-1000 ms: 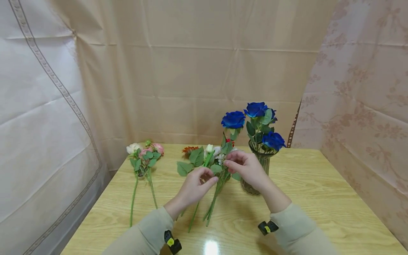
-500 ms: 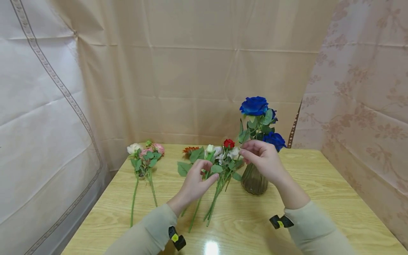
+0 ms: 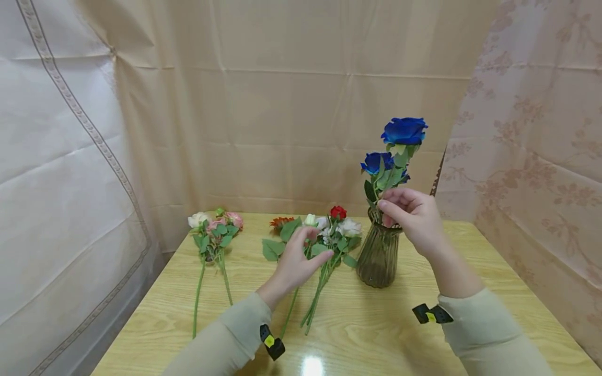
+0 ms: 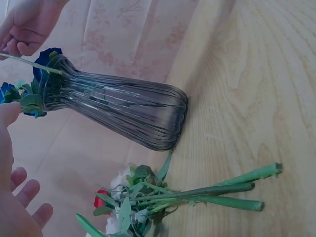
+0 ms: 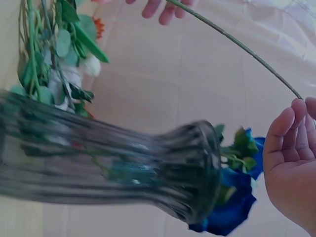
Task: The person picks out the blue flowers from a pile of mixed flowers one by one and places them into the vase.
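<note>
My right hand pinches the stem of a blue rose, holding it upright above the ribbed glass vase. In the right wrist view the bare stem runs away from the fingertips; in the left wrist view it overlaps the vase mouth. Other blue roses stand in the vase, partly hidden behind the right hand. My left hand hovers over the lying flowers, thumb and fingers spread, holding nothing. Beneath and beside it lie a red rose, a white flower and an orange flower.
Pink flowers and a white flower lie at the left of the wooden table, stems pointing toward me. A beige curtain hangs behind the table, with patterned cloth on the right.
My right hand has carried the blue rose rightward and up, from over the lying flowers to above the vase. My left hand has shifted slightly right and its fingers have spread wider.
</note>
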A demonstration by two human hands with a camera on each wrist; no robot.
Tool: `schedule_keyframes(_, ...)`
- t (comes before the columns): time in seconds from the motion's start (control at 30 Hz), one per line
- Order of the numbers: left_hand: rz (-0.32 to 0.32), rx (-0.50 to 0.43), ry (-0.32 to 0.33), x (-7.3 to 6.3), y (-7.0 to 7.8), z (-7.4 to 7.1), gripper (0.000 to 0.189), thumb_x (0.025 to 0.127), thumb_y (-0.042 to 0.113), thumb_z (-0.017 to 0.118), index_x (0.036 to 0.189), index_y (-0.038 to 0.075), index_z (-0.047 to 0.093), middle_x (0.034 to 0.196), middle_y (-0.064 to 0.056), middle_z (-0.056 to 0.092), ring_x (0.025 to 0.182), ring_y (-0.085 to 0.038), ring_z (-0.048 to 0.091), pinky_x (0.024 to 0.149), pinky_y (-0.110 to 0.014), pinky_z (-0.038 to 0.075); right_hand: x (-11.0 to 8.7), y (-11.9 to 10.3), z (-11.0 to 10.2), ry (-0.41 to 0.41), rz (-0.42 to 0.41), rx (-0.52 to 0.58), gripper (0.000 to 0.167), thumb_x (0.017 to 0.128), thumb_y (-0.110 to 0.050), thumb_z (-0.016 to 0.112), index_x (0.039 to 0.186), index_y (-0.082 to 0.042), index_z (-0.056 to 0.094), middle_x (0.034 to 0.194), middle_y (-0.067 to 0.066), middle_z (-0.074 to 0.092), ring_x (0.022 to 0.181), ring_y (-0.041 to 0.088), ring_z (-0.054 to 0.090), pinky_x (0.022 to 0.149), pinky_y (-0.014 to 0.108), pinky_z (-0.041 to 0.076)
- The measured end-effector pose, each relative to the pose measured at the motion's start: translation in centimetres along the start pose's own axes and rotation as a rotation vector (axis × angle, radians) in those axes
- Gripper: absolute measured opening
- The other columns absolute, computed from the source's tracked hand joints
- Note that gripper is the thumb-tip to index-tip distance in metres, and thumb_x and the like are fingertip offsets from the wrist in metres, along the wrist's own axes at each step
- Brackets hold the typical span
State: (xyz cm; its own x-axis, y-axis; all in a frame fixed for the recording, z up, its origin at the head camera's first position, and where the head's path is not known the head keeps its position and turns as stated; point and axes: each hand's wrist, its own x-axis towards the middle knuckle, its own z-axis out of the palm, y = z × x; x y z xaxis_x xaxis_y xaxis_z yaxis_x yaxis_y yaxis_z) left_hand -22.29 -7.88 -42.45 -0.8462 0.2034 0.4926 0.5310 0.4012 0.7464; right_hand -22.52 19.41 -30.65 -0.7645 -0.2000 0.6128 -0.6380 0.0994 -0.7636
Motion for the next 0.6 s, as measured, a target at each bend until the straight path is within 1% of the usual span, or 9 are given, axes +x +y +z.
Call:
schedule_keyframes(0.13,-0.014,-0.017,-0.010,0.6,0.2,0.1,0.060,0.091,0.054,0.073,0.138,0.022,0.053,0.134,0.008,0.052,0.126,-0.021,0.050,0.101,-0.053,0.044,0.6,-0.7,-1.0,0.043,-0.008,0.044,0.013,0.098,-0.002,0.067,0.103,0.010,0.065,0.080,0.014,0.067,0.061,0.018,0.062,0.059,0.026,0.056)
schedule_keyframes(0.27,-0.006,-0.012,-0.016,1.4,0.5,0.2,0.062,0.092,0.054,0.072,0.141,0.022,0.052,0.138,0.007,0.051,0.127,-0.021,0.049,0.101,-0.051,0.045,1.2,-1.3,-2.2,0.080,-0.014,0.059,0.011,0.098,-0.002,0.067,0.105,0.006,0.065,0.082,0.012,0.069,0.060,0.018,0.062,0.060,0.025,0.056)
schedule_keyframes(0.43,0.012,0.022,-0.029,2.1,1.1,0.2,0.062,0.093,0.055,0.070,0.142,0.023,0.051,0.138,0.005,0.051,0.126,-0.017,0.050,0.099,-0.049,0.046,1.8,-2.2,-3.6,0.121,-0.005,0.078,0.017,0.098,-0.003,0.068,0.112,0.004,0.063,0.086,0.005,0.069,0.061,0.016,0.061,0.061,0.023,0.056)
schedule_keyframes(0.6,0.024,0.037,-0.037,2.7,1.6,0.2,0.059,0.094,0.052,0.070,0.139,0.020,0.052,0.138,0.001,0.051,0.124,-0.018,0.050,0.098,-0.050,0.046,2.7,-2.7,-4.5,0.136,-0.018,0.083,0.013,0.098,-0.002,0.067,0.110,0.001,0.065,0.085,0.004,0.070,0.061,0.016,0.061,0.060,0.022,0.055)
